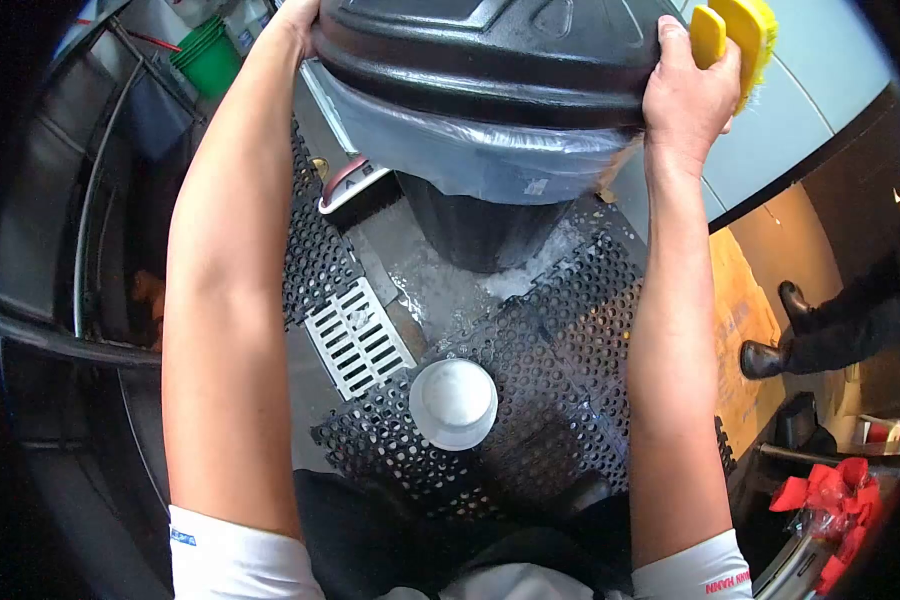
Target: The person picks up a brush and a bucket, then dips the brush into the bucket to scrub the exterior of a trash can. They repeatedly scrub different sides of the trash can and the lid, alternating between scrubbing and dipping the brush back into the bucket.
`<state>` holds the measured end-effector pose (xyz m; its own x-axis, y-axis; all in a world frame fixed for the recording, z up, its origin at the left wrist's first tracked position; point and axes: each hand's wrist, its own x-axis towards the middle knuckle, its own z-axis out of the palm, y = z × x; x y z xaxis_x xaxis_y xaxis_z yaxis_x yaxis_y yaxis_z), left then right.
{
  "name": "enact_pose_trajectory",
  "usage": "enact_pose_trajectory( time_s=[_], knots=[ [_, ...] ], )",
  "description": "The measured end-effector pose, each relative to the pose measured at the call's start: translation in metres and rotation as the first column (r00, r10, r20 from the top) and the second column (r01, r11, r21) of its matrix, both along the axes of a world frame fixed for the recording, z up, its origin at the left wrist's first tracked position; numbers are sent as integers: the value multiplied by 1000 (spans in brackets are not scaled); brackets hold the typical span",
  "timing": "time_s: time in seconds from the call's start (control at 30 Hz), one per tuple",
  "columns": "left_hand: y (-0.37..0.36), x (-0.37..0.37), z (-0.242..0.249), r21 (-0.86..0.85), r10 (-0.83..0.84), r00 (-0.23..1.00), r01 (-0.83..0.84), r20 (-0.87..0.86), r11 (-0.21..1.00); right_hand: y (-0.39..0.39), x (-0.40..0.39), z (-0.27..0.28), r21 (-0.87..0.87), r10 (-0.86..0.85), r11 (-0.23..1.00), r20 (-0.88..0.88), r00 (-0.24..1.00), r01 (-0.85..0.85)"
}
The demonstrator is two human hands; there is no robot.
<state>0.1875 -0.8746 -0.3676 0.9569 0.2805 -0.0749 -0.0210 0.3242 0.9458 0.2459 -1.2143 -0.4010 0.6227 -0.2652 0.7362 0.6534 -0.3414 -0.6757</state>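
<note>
A black bin lid sits over a black bin with a clear plastic liner hanging around its rim. At the upper left, my left hand grips the lid's edge, its fingers mostly hidden. My right hand is closed at the lid's right edge, with a yellow scrub brush held in it. On the mat below the bin stands a white container with pale foamy contents.
Black perforated mats and a white drain grate cover wet floor with suds. A green bucket stands upper left. At the right are another person's dark shoes and a red item.
</note>
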Motion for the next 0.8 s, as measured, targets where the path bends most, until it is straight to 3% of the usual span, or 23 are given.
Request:
enact_pose_trajectory(
  time_s=[0.13,0.17,0.23,0.3,0.33,0.37,0.4,0.43,0.47,0.5,0.57,0.63,0.7,0.73,0.77,0.8],
  knots=[
    [-4,-7,-9,17,28,996,-30,87,999,-10,23,1,136,246,958,60,968,-252],
    [-26,-18,-6,-7,87,993,-87,75,996,-17,38,2,134,289,947,36,957,-291],
    [-44,-31,-20,129,239,969,-246,69,961,-34,80,2,115,368,924,-16,930,-364],
    [-93,-33,-21,30,358,925,-364,124,931,-53,146,-6,64,271,962,-97,958,-266],
    [-112,-29,-28,75,459,867,-480,196,874,-61,162,-6,-98,28,995,-80,996,-35],
    [-131,-25,-35,118,549,793,-592,265,797,-72,169,-8,-256,-212,946,-31,977,198],
    [-148,-25,-36,134,549,788,-597,279,791,-73,149,-8,-82,-285,951,144,948,299],
    [-160,-25,-34,145,550,780,-607,299,781,-86,125,-8,-311,-390,882,-57,919,355],
    [-161,-19,-40,172,572,773,-625,275,761,-96,106,-19,-24,-154,988,-151,977,152],
    [-165,-22,-37,132,583,777,-621,239,773,-104,91,-41,278,108,959,-167,980,-59],
    [-171,-28,-30,57,595,786,-611,169,790,-117,42,-85,654,229,754,-173,958,-62],
    [-167,-41,-31,172,626,756,-654,193,737,-130,3,-156,738,190,668,-296,936,98],
    [-142,-48,-47,256,619,711,-700,335,666,-135,-29,-241,737,223,634,-464,857,234],
    [-126,-53,-61,255,640,707,-706,300,660,-137,-43,-295,699,243,672,-518,820,243],
    [-119,-59,-74,254,662,702,-712,263,654,-133,-59,-334,575,149,748,-633,760,332],
    [-126,-78,-83,218,573,802,-597,166,772,-122,-84,-340,493,142,772,-749,647,401]
  ],
)
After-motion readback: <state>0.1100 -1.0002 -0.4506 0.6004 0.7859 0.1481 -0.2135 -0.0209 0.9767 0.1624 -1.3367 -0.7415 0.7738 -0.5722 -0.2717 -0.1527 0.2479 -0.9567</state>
